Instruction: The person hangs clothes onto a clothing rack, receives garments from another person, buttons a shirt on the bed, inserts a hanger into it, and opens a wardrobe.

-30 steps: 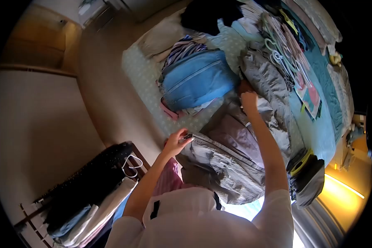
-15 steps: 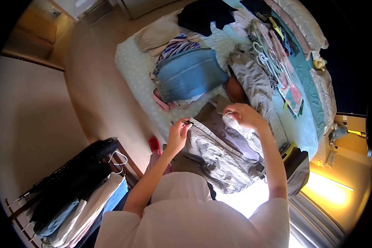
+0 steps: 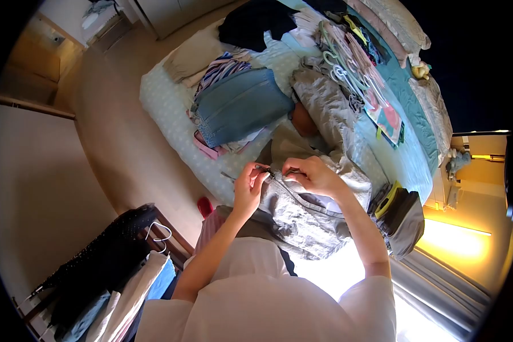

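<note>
Just in front of my white top point(image 3: 262, 302), a crinkled light-grey fabric garment point(image 3: 305, 228) hangs between me and the bed point(image 3: 154, 97). With my left hand point(image 3: 249, 187) I pinch its edge at a small dark piece; my right hand point(image 3: 312, 175) is curled closed on the same edge, just beside, fingertips gripping the cloth. To my left, dark and pale clothes hang on a brown rack point(image 3: 174, 231), and a red slipper point(image 3: 205, 206) sits on the floor point(image 3: 131, 137). Beyond my hands, on the bed's pale patterned sheet, lies a blue denim garment point(image 3: 242, 102), pink cloth point(image 3: 208, 149) poking out beside it. To its right is a rounded brown object point(image 3: 304, 121), next to more crinkled grey fabric point(image 3: 325, 100); I cannot tell whether that joins my garment. Farther off are a pile of pale hangers point(image 3: 347, 62) and a black garment point(image 3: 256, 25).
</note>
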A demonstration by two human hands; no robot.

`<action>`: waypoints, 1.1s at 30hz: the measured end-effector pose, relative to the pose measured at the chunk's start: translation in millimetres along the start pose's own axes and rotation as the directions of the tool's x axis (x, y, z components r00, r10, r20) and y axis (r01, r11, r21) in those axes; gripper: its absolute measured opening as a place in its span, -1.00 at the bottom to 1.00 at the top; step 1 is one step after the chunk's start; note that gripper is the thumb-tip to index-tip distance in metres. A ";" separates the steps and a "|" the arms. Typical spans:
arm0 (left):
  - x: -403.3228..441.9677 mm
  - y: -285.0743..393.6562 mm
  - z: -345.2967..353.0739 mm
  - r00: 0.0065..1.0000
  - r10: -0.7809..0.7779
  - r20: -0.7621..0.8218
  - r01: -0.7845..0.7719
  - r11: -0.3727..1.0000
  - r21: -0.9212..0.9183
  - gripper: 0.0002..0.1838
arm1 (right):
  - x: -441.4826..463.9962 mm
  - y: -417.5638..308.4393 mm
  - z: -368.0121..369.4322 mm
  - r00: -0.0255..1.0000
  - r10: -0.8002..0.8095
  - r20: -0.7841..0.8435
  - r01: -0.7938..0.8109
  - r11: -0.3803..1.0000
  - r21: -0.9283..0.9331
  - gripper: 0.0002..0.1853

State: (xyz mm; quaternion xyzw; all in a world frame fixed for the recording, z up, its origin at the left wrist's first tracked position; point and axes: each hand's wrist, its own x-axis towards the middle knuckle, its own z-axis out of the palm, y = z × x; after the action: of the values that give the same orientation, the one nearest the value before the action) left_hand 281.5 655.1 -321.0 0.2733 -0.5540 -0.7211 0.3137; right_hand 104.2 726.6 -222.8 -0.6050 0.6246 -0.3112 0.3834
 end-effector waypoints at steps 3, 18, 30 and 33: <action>-4.8 6.3 1.2 0.999 -0.047 0.020 0.047 0.999 -0.001 -0.88 | -4.9 0.1 10.8 0.995 0.056 -0.080 -0.054 0.998 0.034 -0.91; -18.0 -5.6 4.9 0.998 -0.066 0.008 0.066 0.995 0.069 -0.89 | -10.2 10.4 18.0 0.988 0.143 -0.056 -0.144 0.989 -0.020 -0.85; -19.7 11.7 15.4 0.979 -0.012 0.204 -0.086 0.882 0.463 -0.90 | -4.5 8.4 31.1 0.967 0.078 -0.244 -0.119 0.980 -0.159 -0.90; -26.5 -3.8 24.6 0.997 -0.050 0.064 0.022 0.926 0.377 -0.92 | -8.2 12.3 26.7 0.949 0.059 -0.310 -0.102 0.987 -0.127 -0.91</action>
State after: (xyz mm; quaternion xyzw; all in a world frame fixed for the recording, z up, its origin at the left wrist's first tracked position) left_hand 280.0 691.2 -317.6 0.3121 -0.6878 -0.6167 0.2219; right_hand 120.5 737.6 -246.1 -0.5493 0.7209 -0.3400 0.2510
